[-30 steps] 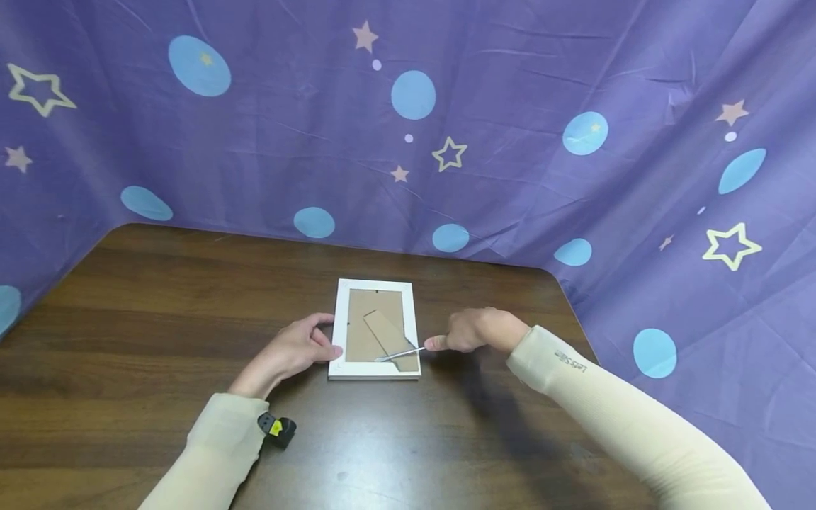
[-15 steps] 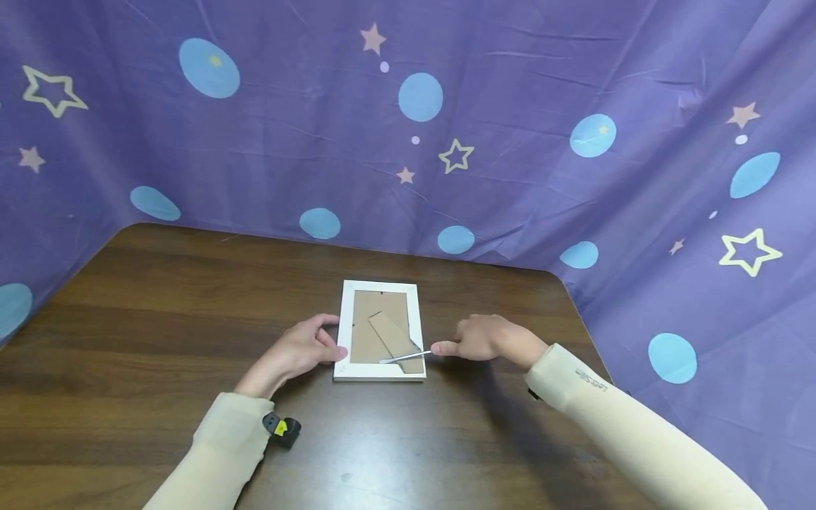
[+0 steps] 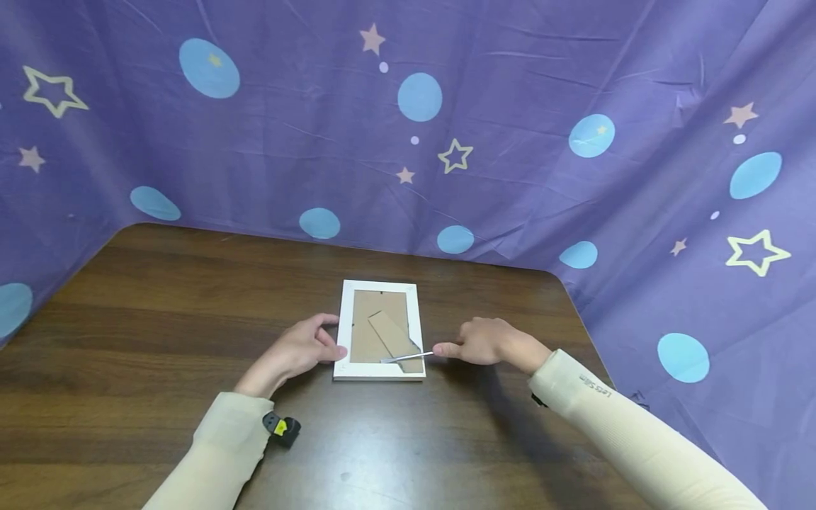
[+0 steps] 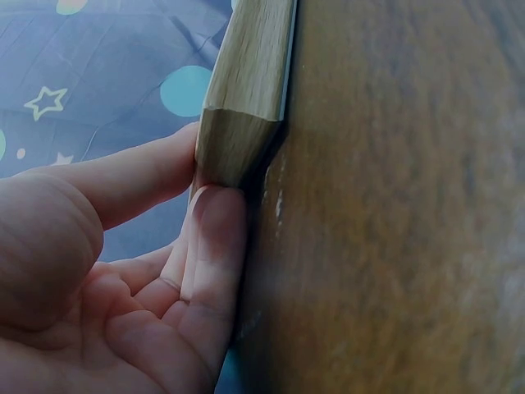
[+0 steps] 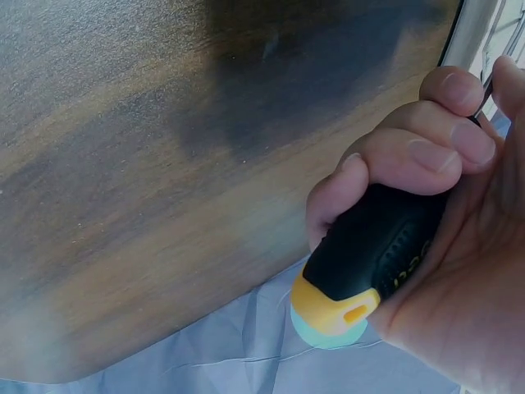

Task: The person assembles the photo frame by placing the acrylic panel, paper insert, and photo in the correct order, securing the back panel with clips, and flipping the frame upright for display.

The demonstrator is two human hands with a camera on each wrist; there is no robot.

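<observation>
A white picture frame (image 3: 344, 312) lies back side up on the table, showing its brown backing board (image 3: 366, 340) and a slanted stand leg (image 3: 390, 333). Its side looks like pale wood in the left wrist view. My left hand (image 3: 299, 350) pinches the frame's left edge, thumb on top near the lower corner, fingers curled at the side. My right hand (image 3: 481, 341) grips a screwdriver by its black and yellow handle (image 5: 373, 242). The metal shaft (image 3: 411, 355) crosses the frame's right border, and its flat tip overlaps the lower part of the stand leg.
The brown wooden table (image 3: 191, 319) has rounded far corners. A purple curtain (image 3: 510, 85) with stars and blue dots hangs behind it and along both sides. A black strap device (image 3: 282, 428) sits on the left wrist.
The right wrist and forearm have shifted slightly right and down, while the screwdriver tip stays at the stand leg. The left hand keeps its hold; the head view has turned slightly.
</observation>
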